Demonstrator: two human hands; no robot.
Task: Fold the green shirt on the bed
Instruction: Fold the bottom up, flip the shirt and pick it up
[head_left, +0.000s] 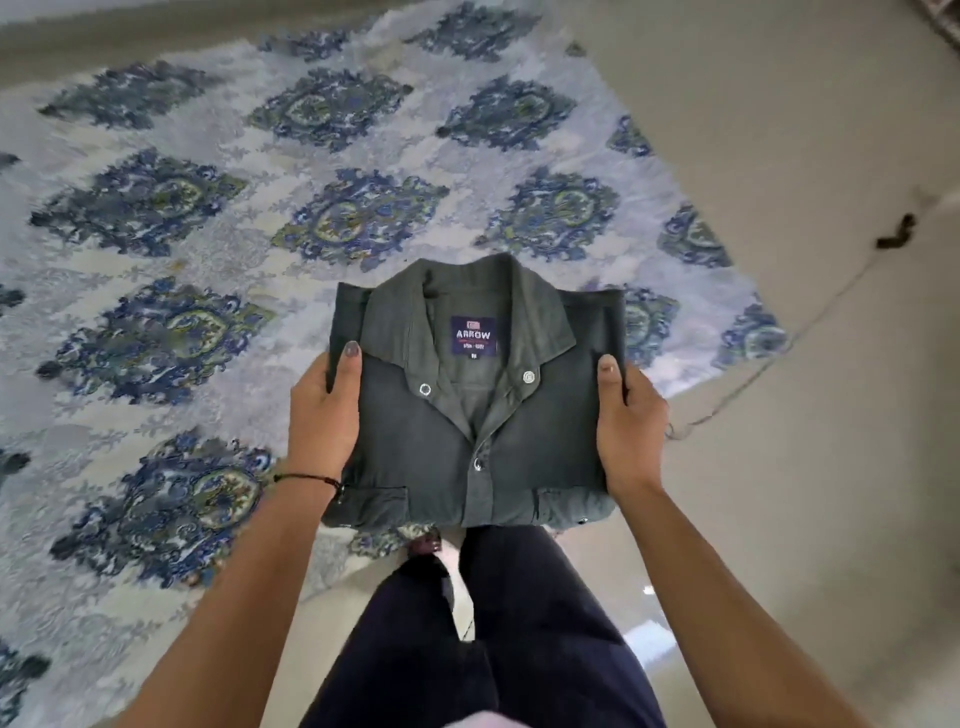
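Bed (208, 260) spans 8 to 1 o'clock. Shirt (467, 447), folded into a rectangle, is held over the bed's near edge, long axis 12–6, collar at 12. Left hand (322, 415) grips its 9 o'clock edge and right hand (631, 431) its 3 o'clock edge, equally near.

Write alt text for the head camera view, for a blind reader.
A left hand and a right hand hold a folded dark green shirt by its sides, thumbs on top, collar and blue neck label facing up. Behind it lies a white bedspread with blue medallions; dark trousers and pale floor show below.
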